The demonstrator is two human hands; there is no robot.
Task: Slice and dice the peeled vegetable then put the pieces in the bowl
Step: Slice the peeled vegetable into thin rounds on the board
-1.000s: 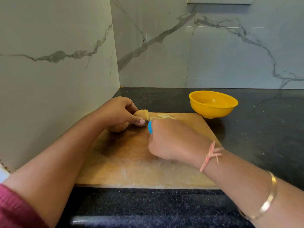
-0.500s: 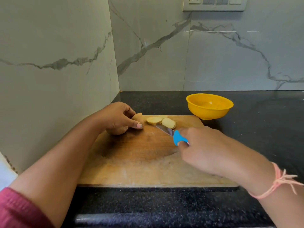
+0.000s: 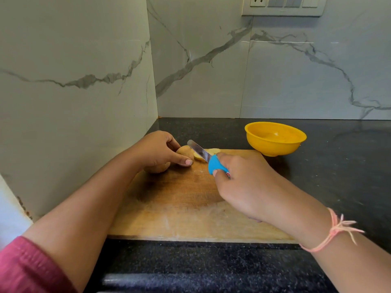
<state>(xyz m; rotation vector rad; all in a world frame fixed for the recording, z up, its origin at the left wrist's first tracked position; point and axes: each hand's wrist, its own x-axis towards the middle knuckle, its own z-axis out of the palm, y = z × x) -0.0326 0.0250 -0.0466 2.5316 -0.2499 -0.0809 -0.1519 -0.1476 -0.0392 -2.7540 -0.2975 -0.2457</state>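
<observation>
A peeled potato (image 3: 185, 152) lies at the far left of the wooden cutting board (image 3: 179, 208). My left hand (image 3: 157, 150) grips it from above, thumb along its near side. My right hand (image 3: 243, 185) holds a knife (image 3: 203, 155) by its blue handle, and the blade points up and left, crossing just right of the potato's cut end. A few pale slices (image 3: 211, 152) lie on the board behind the blade, partly hidden by it. The yellow bowl (image 3: 275, 137) stands on the counter past the board's far right corner.
The board sits on a black speckled counter (image 3: 328, 176) in a corner of marble-patterned walls. The left wall runs close beside my left hand. A switch panel (image 3: 283, 6) is on the back wall above the bowl.
My right hand has swung the knife back from the slices toward the potato, so the blade now stands beside its cut end. My left hand still holds the potato.
</observation>
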